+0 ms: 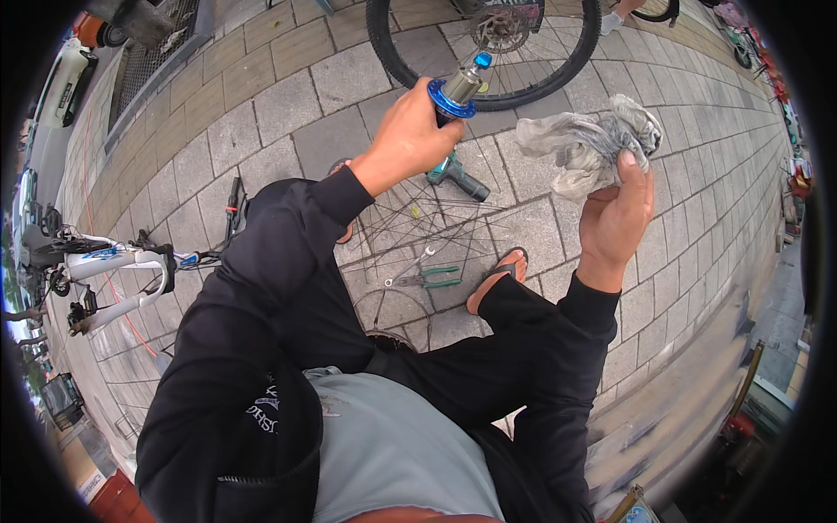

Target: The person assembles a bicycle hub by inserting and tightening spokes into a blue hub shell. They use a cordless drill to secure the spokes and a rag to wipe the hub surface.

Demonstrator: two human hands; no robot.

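My left hand (408,135) is closed around a bicycle hub (456,91) with a blue flange, a silver freehub body and a blue end cap pointing up and away. In my right hand (617,213) a crumpled, grey-stained rag (586,148) is pinched between thumb and fingers, apart from the hub. Below the hub, a teal and black cordless power tool (462,181) lies on the paving. Loose thin spokes (392,228) are spread between my feet. Nearer me lie pliers with green handles (440,276).
A bicycle wheel with a black tire (523,102) and disc rotor stands at the far side. On the left is a white bicycle frame (122,261) beside an orange cord (131,318). My sandaled foot (501,275) rests beside the pliers on the grey paving (697,235).
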